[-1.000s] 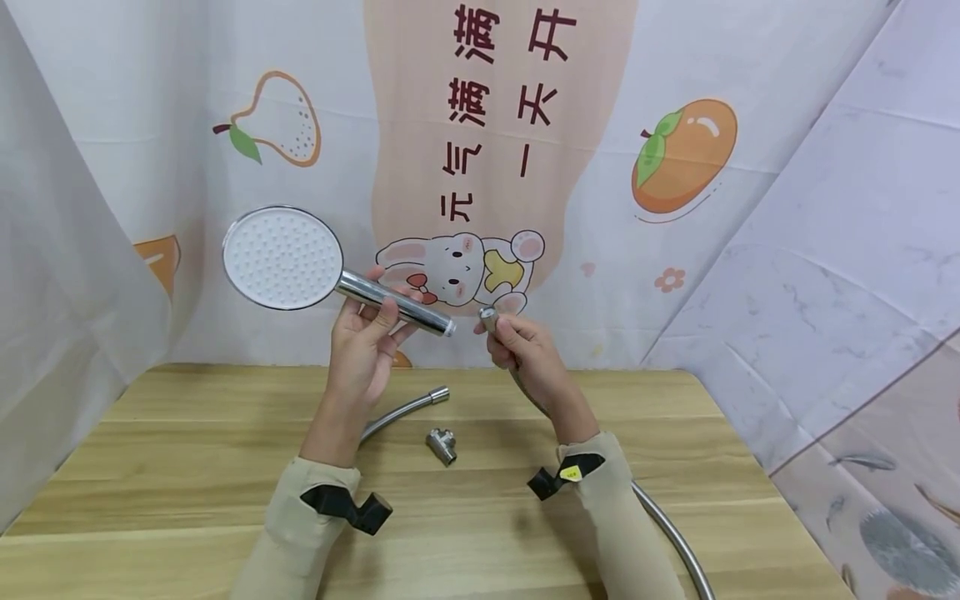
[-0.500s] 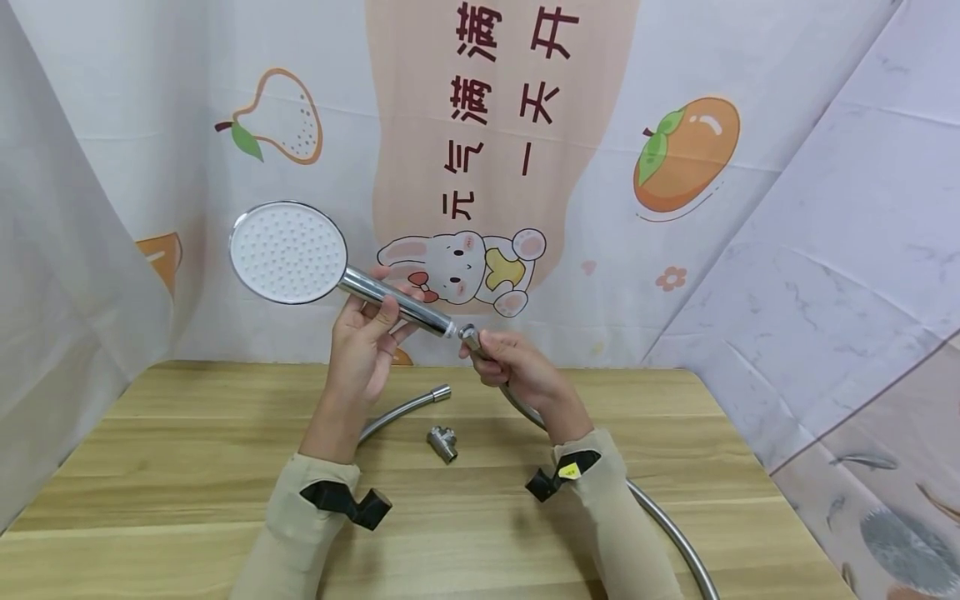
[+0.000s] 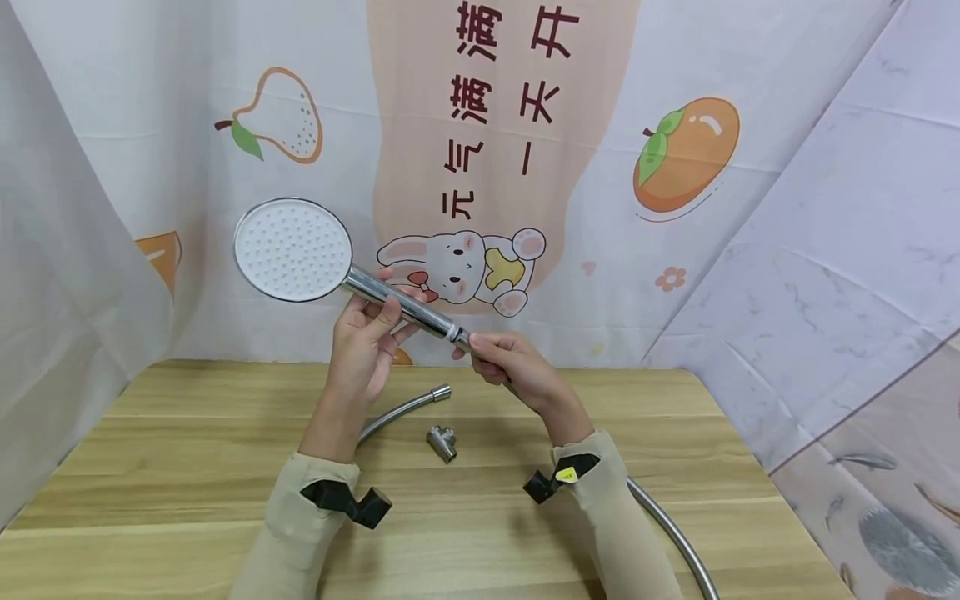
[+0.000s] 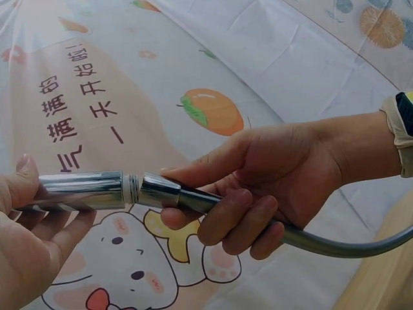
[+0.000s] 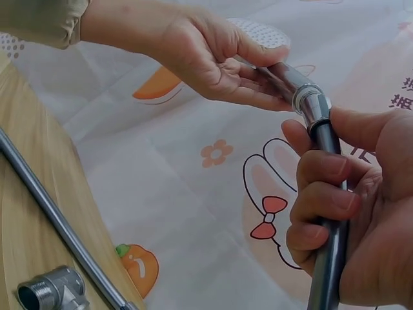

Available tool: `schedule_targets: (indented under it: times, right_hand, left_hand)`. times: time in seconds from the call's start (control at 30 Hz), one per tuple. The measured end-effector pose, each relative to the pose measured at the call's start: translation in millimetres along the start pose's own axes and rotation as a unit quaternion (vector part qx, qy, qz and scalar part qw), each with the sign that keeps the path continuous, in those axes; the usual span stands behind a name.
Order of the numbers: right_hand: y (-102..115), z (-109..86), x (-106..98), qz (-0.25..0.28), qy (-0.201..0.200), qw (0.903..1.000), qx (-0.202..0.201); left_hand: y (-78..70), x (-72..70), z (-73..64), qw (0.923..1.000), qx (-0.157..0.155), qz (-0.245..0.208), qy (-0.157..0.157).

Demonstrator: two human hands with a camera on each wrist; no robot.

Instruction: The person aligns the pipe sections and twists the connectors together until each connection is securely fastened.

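In the head view, a hand shower (image 3: 292, 248) with a round white nozzle face and chrome handle is held up at a slant above the table. My left hand (image 3: 360, 342) grips the handle between thumb and fingers. My right hand (image 3: 521, 367) has its fingers curled round a grey metal shower hose (image 4: 348, 248), just below its chrome end nut (image 4: 159, 188). The nut lines up with the threaded end (image 4: 131, 189) of the handle, right at its tip. Part of the thread shows in the left wrist view. The right palm hides a stretch of hose.
A chrome tee valve (image 3: 442, 443) lies on the wooden table (image 3: 450, 533). Behind it rests a hose end (image 3: 441, 392) with a metal nut, running under the left forearm. More hose (image 3: 675, 533) curves past the right sleeve. A printed cloth (image 3: 585, 317) hangs behind the table.
My right hand has moved left and slightly down, bringing the hose nut from a gap apart up to the handle's threaded end. The hand shower has shifted a little rightward and up.
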State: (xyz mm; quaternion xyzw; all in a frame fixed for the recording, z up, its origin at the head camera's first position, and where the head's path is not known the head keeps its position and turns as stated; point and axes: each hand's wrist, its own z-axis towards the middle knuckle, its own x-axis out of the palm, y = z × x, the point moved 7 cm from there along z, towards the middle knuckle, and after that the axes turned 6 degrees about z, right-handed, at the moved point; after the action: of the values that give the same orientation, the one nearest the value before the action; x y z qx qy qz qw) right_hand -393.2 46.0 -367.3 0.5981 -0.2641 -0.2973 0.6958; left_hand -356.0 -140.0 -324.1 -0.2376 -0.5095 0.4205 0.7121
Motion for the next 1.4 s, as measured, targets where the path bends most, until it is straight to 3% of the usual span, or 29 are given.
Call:
schedule_targets:
  times: [0.3,0.83,1.07,1.4]
  right_hand:
    - [4.7,0.5,2.3,-0.021,-0.002,0.9997,-0.01]
    - [1.0,1.2,0.2,-0.012,-0.029,0.9994,0.012]
    - [3.0,2.1,-5.1,-0.082,-0.067,0.9944,-0.003]
    - [18.9,-0.9,-4.3,-0.174,-0.111,0.9765,-0.064]
  left_hand:
    - [-0.5,-1.7,0.5,1.0,0.002,0.004,-0.003]
    - [-0.5,-2.1,-0.8,0.9999,0.0,0.016,-0.005]
    - [1.2,-4.0,0.0,0.9997,-0.011,0.007,-0.02]
    - [5.9,-8.2,2.1,0.9985,-0.011,0.007,-0.053]
